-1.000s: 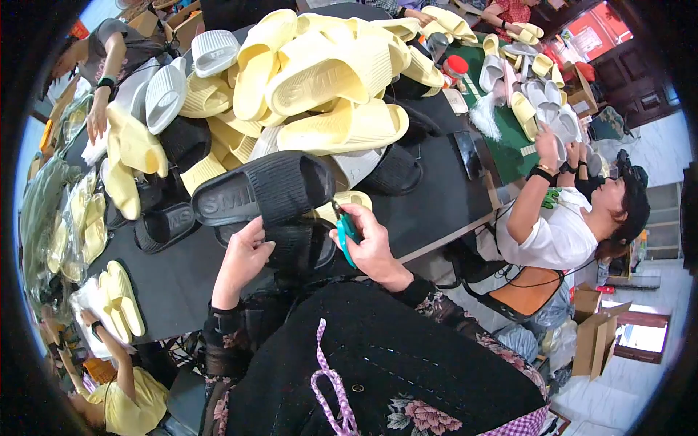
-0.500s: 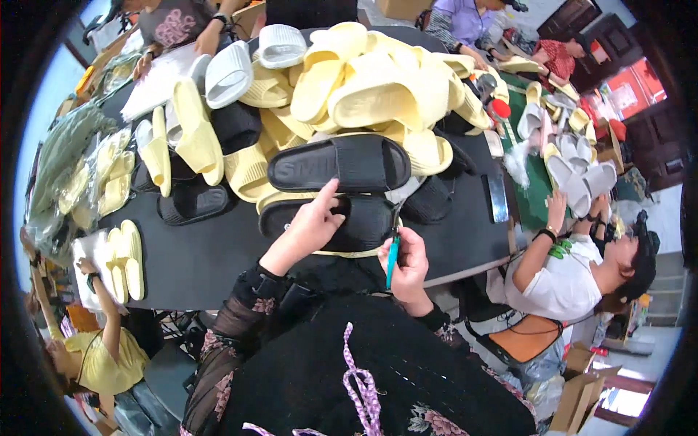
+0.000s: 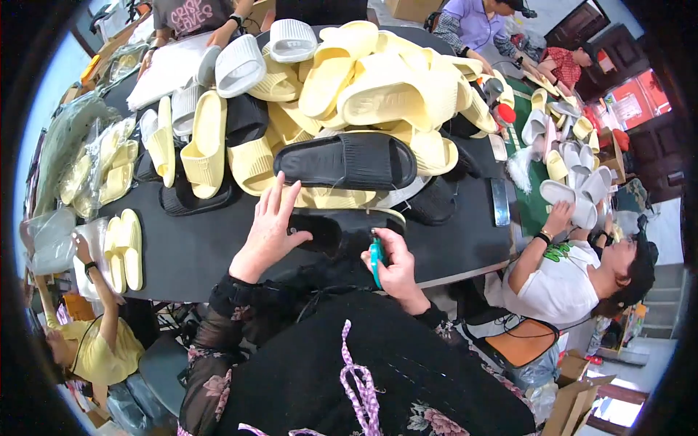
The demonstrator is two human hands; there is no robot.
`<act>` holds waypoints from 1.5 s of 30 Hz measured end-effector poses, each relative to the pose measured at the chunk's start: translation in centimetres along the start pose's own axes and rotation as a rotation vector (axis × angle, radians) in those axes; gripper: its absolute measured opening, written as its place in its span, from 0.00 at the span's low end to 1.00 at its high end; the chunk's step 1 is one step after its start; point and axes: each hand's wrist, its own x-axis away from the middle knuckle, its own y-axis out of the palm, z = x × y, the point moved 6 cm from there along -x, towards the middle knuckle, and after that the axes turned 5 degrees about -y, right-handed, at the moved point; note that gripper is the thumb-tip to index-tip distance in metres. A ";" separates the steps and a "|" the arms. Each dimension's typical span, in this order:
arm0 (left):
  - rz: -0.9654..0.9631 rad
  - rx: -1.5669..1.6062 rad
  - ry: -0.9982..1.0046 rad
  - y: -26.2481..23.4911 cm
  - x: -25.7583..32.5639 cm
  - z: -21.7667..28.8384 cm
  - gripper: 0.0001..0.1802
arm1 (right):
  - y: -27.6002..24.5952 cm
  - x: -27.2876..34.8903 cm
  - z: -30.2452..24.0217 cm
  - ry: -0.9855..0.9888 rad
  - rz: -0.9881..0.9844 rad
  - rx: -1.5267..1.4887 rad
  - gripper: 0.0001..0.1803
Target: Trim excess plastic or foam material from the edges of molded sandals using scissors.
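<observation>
Pinning a black slide [image 3: 342,232] flat with our spread left hand [image 3: 267,231], we steadied it for trimming. Our right hand [image 3: 396,265] gripped a teal cutter [image 3: 376,256] beside it.

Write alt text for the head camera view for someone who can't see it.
A person's left hand presses a black slipper on a black table while the right hand grips a teal tool. Another black slipper fronts a heap of yellow slippers; other people work around.
</observation>
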 end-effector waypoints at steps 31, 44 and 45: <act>-0.030 -0.180 0.097 8.4 -4.3 2.7 0.60 | -3.0 -0.4 -0.4 0.008 0.277 -0.024 0.25; -0.112 -0.219 0.075 8.9 -5.1 1.8 0.60 | -1.2 0.2 0.0 0.041 0.162 -0.042 0.25; -0.123 -0.217 0.053 8.7 -5.1 1.8 0.59 | -1.0 0.2 0.1 0.026 0.139 -0.018 0.25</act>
